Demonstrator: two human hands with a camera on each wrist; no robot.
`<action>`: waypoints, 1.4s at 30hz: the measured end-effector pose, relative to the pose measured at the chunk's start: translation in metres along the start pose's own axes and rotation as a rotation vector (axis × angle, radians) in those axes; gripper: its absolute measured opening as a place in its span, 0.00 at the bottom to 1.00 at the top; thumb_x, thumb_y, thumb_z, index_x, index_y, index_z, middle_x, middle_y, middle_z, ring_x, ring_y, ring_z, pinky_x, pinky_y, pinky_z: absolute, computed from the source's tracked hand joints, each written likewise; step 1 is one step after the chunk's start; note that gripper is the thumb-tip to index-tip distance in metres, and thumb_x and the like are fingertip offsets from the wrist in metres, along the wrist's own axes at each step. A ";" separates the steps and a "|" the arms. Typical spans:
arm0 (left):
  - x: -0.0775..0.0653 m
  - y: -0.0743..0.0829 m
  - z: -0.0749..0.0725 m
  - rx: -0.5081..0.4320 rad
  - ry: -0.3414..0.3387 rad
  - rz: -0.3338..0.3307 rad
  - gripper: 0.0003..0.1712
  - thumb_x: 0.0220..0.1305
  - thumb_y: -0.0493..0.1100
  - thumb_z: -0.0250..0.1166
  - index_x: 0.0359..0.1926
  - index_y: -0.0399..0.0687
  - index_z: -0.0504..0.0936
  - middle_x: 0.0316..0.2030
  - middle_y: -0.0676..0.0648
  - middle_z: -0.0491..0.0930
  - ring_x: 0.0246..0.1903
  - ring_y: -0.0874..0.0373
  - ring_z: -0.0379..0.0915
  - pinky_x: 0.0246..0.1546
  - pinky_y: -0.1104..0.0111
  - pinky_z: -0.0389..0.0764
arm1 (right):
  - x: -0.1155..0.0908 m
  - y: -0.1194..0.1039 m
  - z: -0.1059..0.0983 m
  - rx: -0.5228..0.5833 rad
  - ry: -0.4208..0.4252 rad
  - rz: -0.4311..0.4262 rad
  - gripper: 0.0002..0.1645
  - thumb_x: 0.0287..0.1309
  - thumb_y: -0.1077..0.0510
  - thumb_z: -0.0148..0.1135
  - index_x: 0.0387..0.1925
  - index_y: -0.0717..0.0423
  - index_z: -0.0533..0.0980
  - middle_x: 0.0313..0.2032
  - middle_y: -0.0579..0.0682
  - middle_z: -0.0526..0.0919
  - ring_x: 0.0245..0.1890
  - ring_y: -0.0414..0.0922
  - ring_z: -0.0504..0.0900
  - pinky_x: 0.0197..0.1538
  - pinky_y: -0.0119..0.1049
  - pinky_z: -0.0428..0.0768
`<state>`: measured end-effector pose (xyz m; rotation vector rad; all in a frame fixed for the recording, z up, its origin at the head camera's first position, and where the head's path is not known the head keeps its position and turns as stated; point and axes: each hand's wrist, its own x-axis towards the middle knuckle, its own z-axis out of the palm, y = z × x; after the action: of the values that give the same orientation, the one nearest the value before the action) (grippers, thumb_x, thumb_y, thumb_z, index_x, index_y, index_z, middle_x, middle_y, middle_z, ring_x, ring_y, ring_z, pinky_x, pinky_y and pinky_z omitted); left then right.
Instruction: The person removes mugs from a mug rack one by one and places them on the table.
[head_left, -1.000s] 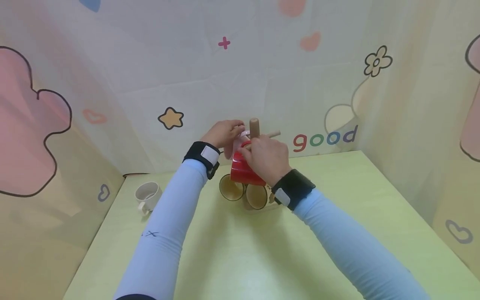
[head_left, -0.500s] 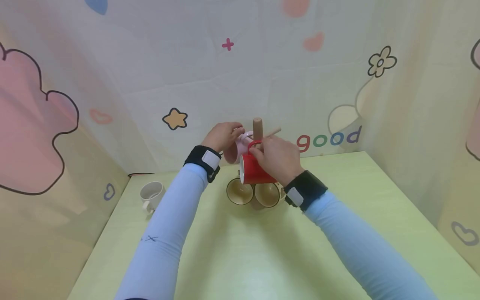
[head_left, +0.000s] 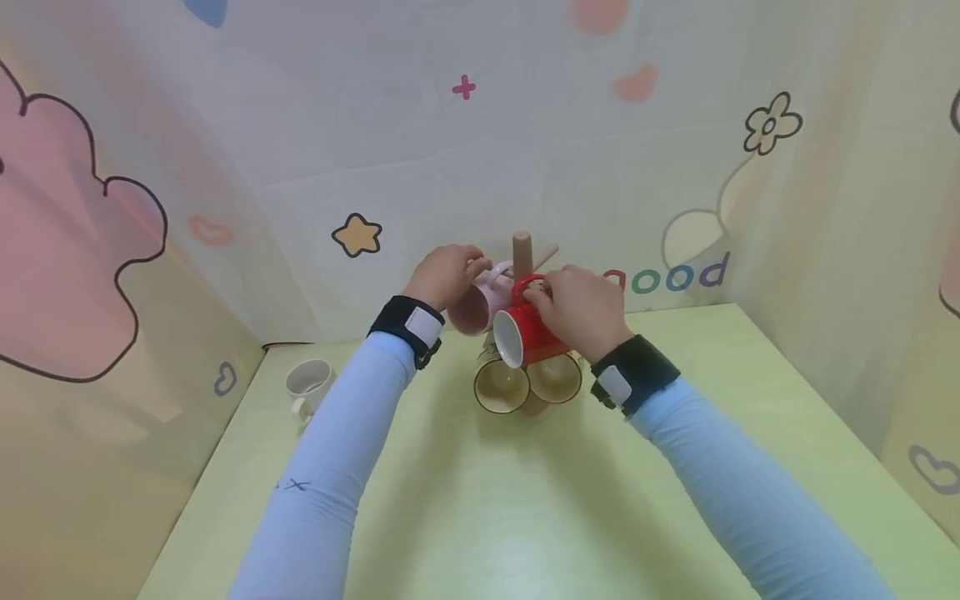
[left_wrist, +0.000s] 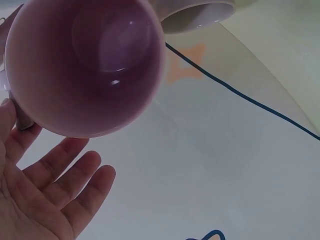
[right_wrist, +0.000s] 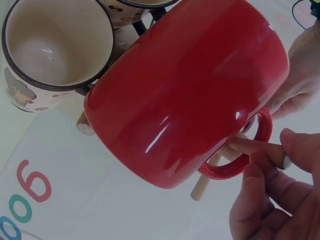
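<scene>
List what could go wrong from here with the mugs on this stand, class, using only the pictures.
The red mug hangs by its handle on a wooden peg that the right hand pinches; a jolt might slide it off. Two cream mugs show right below it; a falling mug could chip them. The left hand is beside the pink mug, so uneven pulls might tip the wooden stand.
</scene>
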<state>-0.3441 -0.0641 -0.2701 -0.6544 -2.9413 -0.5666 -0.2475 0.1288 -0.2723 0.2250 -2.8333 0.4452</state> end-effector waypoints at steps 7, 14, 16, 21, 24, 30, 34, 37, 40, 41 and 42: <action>-0.002 -0.001 0.001 0.038 0.009 0.018 0.21 0.76 0.52 0.54 0.58 0.45 0.80 0.52 0.43 0.82 0.54 0.48 0.76 0.58 0.58 0.75 | 0.003 0.007 -0.001 0.011 -0.004 0.015 0.20 0.67 0.45 0.59 0.37 0.57 0.84 0.32 0.55 0.81 0.32 0.52 0.78 0.31 0.46 0.80; -0.009 -0.002 0.000 0.039 0.021 0.023 0.20 0.76 0.51 0.54 0.55 0.44 0.81 0.49 0.43 0.83 0.51 0.49 0.77 0.56 0.58 0.76 | 0.005 0.011 -0.001 0.001 0.017 0.011 0.20 0.68 0.46 0.59 0.37 0.58 0.84 0.30 0.55 0.82 0.32 0.52 0.78 0.31 0.45 0.78; -0.011 -0.002 0.001 0.041 0.030 0.029 0.19 0.76 0.51 0.54 0.55 0.44 0.81 0.48 0.43 0.83 0.50 0.49 0.77 0.55 0.58 0.77 | 0.005 0.013 -0.001 0.001 0.016 0.010 0.20 0.69 0.46 0.58 0.39 0.59 0.84 0.31 0.55 0.82 0.32 0.53 0.78 0.31 0.44 0.78; -0.017 -0.001 0.002 0.041 0.051 0.042 0.20 0.76 0.52 0.54 0.53 0.44 0.82 0.46 0.43 0.83 0.48 0.50 0.77 0.53 0.59 0.77 | 0.006 0.017 -0.003 0.016 -0.003 0.012 0.21 0.69 0.47 0.59 0.44 0.61 0.84 0.33 0.58 0.82 0.33 0.54 0.78 0.31 0.43 0.79; -0.021 0.001 0.001 0.044 0.058 0.036 0.20 0.76 0.52 0.54 0.53 0.44 0.82 0.46 0.43 0.83 0.47 0.50 0.77 0.53 0.59 0.78 | 0.008 0.019 -0.003 0.027 -0.006 0.000 0.21 0.69 0.47 0.59 0.45 0.61 0.84 0.33 0.58 0.83 0.34 0.54 0.78 0.30 0.43 0.79; -0.024 0.004 0.002 0.062 0.064 0.020 0.20 0.76 0.54 0.54 0.52 0.45 0.82 0.45 0.44 0.82 0.45 0.51 0.76 0.52 0.61 0.79 | 0.012 0.026 -0.004 0.041 -0.020 -0.010 0.20 0.70 0.46 0.58 0.43 0.59 0.84 0.27 0.54 0.82 0.32 0.53 0.77 0.27 0.40 0.74; -0.027 0.005 0.003 0.078 0.072 0.020 0.21 0.76 0.54 0.53 0.52 0.45 0.82 0.44 0.44 0.81 0.45 0.52 0.75 0.51 0.62 0.79 | 0.015 0.029 -0.005 0.043 -0.035 -0.003 0.21 0.70 0.46 0.58 0.45 0.59 0.84 0.27 0.54 0.81 0.32 0.53 0.76 0.26 0.39 0.73; -0.029 0.006 0.003 0.088 0.074 0.023 0.21 0.76 0.55 0.52 0.53 0.45 0.82 0.45 0.44 0.82 0.45 0.52 0.75 0.51 0.62 0.78 | 0.015 0.030 -0.006 0.048 -0.039 -0.002 0.20 0.70 0.46 0.58 0.45 0.59 0.83 0.27 0.54 0.81 0.32 0.53 0.76 0.25 0.40 0.72; -0.031 0.006 0.003 0.085 0.075 0.025 0.21 0.76 0.55 0.52 0.52 0.46 0.82 0.45 0.44 0.82 0.45 0.51 0.75 0.51 0.62 0.78 | 0.016 0.031 -0.006 0.054 -0.039 0.002 0.20 0.70 0.46 0.58 0.45 0.58 0.83 0.26 0.54 0.80 0.32 0.53 0.76 0.25 0.40 0.72; -0.032 0.007 0.003 0.084 0.075 0.026 0.22 0.76 0.55 0.52 0.52 0.46 0.82 0.45 0.44 0.81 0.45 0.51 0.75 0.51 0.62 0.78 | 0.017 0.031 -0.006 0.057 -0.040 0.004 0.20 0.70 0.46 0.57 0.45 0.58 0.83 0.26 0.54 0.80 0.32 0.53 0.76 0.25 0.40 0.72; -0.032 0.007 0.004 0.080 0.077 0.026 0.21 0.76 0.55 0.52 0.52 0.46 0.82 0.45 0.44 0.81 0.45 0.51 0.75 0.51 0.62 0.78 | 0.017 0.031 -0.005 0.059 -0.042 0.005 0.20 0.70 0.45 0.57 0.45 0.58 0.83 0.27 0.54 0.80 0.32 0.54 0.76 0.25 0.40 0.72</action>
<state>-0.3121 -0.0698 -0.2761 -0.6461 -2.8628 -0.4583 -0.2687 0.1580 -0.2712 0.2408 -2.8645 0.5317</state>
